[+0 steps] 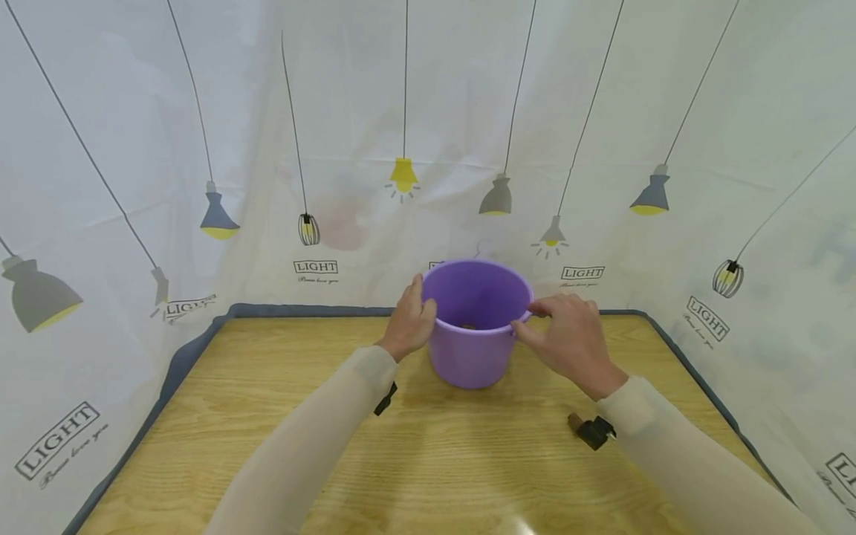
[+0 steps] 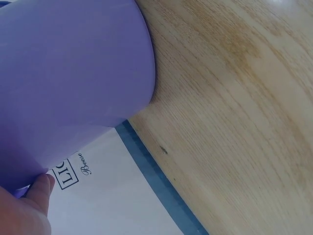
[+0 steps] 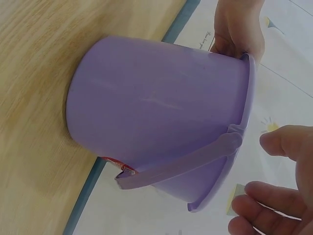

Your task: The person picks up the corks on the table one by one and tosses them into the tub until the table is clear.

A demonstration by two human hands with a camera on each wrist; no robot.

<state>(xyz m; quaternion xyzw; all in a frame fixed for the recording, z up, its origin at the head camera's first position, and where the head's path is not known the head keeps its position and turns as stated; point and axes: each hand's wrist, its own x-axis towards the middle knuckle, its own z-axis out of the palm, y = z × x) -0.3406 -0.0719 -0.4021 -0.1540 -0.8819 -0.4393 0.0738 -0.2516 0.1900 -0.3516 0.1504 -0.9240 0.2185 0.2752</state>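
A purple plastic bucket (image 1: 471,360) stands upright on the wooden table, its mouth facing up. My left hand (image 1: 409,321) grips its rim on the left side, thumb over the edge and fingers along the outer wall. At the opposite side, my right hand (image 1: 568,334) is beside the rim; in the right wrist view its thumb (image 3: 281,141) and fingers (image 3: 264,203) are spread apart with nothing between them. The bucket's purple handle (image 3: 181,165) hangs down from its hinge at the rim. A small brownish patch shows inside the bucket, mostly hidden by the near wall.
The wood-grain table (image 1: 461,468) ends in a dark blue border (image 1: 321,311) at the back and sides. White cloth walls printed with hanging lamps (image 1: 403,174) rise close behind the bucket. A red label (image 3: 117,165) is on the bucket's wall.
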